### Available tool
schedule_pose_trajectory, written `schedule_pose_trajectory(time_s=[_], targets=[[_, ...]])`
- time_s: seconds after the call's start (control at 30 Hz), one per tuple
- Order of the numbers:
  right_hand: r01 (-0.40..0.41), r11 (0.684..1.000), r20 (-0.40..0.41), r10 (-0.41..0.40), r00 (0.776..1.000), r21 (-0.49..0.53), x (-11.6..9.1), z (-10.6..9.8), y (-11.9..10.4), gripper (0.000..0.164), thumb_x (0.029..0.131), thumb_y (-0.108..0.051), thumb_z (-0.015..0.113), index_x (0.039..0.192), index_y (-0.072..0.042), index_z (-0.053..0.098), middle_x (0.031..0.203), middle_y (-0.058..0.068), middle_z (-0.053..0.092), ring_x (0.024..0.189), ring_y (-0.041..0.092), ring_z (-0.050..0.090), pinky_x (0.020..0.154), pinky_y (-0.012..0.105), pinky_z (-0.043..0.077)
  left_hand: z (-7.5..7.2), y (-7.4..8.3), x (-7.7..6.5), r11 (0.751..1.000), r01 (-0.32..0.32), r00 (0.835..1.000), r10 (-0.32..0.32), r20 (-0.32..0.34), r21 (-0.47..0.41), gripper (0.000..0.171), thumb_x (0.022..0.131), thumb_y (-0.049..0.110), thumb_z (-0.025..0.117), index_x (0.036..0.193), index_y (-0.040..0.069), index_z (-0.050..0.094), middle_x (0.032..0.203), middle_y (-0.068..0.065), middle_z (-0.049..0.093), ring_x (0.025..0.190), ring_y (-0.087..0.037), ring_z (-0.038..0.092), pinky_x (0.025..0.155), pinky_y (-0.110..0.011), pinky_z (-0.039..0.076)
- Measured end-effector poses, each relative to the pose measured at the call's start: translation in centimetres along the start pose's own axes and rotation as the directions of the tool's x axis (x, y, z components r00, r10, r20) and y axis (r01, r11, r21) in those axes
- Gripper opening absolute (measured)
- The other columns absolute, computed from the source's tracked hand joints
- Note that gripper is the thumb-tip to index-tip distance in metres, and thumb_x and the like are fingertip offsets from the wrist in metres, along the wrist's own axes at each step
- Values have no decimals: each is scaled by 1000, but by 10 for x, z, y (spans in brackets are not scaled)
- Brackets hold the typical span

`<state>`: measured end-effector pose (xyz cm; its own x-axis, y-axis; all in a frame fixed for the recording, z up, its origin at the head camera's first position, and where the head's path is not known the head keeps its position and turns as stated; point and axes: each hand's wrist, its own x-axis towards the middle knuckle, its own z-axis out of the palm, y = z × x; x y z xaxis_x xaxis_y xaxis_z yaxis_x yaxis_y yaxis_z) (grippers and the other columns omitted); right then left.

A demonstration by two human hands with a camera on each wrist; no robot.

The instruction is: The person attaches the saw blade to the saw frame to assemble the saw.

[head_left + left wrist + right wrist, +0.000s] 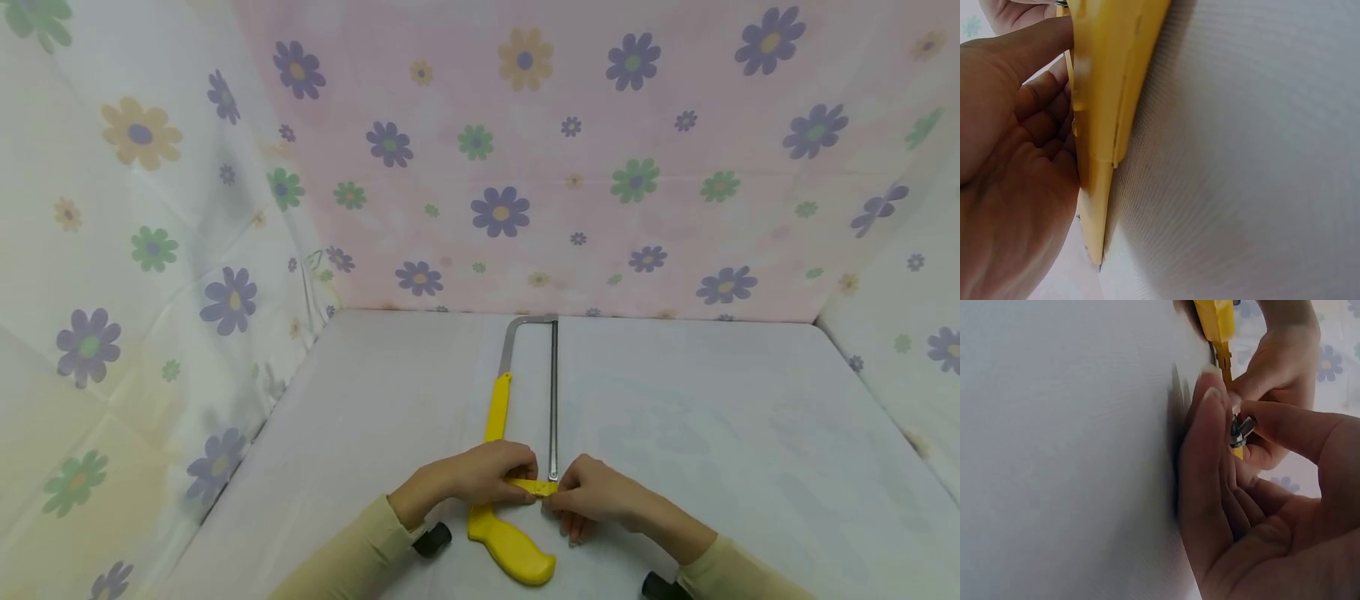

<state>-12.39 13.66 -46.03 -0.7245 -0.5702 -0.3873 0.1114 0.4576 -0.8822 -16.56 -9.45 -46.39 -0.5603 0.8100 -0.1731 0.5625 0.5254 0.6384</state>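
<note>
A hacksaw [513, 548] with a yellow handle lies on the white table, its grey metal frame [508, 346] pointing away from me. Its thin blade [553, 400] runs along the right side. My left hand [487, 475] reaches over the yellow frame and pinches the short yellow crosspiece [536, 487] near the blade's near end. At that crosspiece's right end, my right hand [600, 496] pinches a small metal wing nut [1245, 430] between thumb and finger. In the left wrist view, the yellow frame [1100, 81] partly hides the left fingertips.
The white table [712, 433] extends around the saw on both sides. Flower-patterned cloth [442, 167] hangs along the back and the sides. Black wrist straps [432, 541] show at both sleeves.
</note>
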Motion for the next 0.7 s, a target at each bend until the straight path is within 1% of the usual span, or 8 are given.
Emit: schedule_pose_trajectory(time_s=[0.1, 0.3, 0.53, 0.63, 0.7], targets=[[-4, 998, 61, 0, 998, 56, -2, -4, 0, 30, 96, -18, 70, 77, 4, 72, 63, 8, 68, 50, 13, 63, 51, 26, 54, 0, -1, 0, 1000, -3, 1000, 3, -2, 4, 12, 97, 24, 73, 98, 20, 62, 85, 13, 55, 76, 0, 48, 70, -16, 44], [-5, 994, 144, -10, 990, 105, -1, -11, 1, 27, 98, -15, 68, 84, 7, 71, 68, 8, 69, 56, 13, 66, 53, 24, 54, 1, -3, 1, 1000, 5, 1000, -5, -1, 11, 12, 97, 24, 73, 98, 20, 62, 85, 13, 55, 76, 0, 48, 69, -16, 44], [15, 979, 252, -68, 965, 205, 3, -17, 7, 24, 101, -9, 63, 93, 13, 68, 77, 9, 72, 64, 14, 70, 59, 24, 57, 0, -3, 1, 1000, -2, 1000, 2, 0, 9, 12, 97, 24, 73, 99, 20, 62, 85, 13, 55, 76, 0, 48, 69, -16, 44], [21, 975, 277, -83, 957, 220, 3, -18, 8, 25, 101, -8, 62, 94, 15, 67, 79, 10, 72, 66, 14, 71, 60, 24, 57, 0, -2, 1, 1000, -4, 1000, 4, 7, -3, 12, 97, 24, 73, 99, 20, 62, 85, 13, 55, 76, 0, 48, 69, -15, 43], [20, 979, 272, -76, 959, 202, 3, -19, 8, 24, 100, -8, 63, 93, 14, 68, 78, 11, 72, 64, 14, 70, 59, 24, 57, 0, -2, 2, 1000, -9, 1000, 9, 9, -4, 12, 97, 24, 73, 99, 20, 62, 85, 13, 55, 76, 0, 48, 69, -15, 43]])
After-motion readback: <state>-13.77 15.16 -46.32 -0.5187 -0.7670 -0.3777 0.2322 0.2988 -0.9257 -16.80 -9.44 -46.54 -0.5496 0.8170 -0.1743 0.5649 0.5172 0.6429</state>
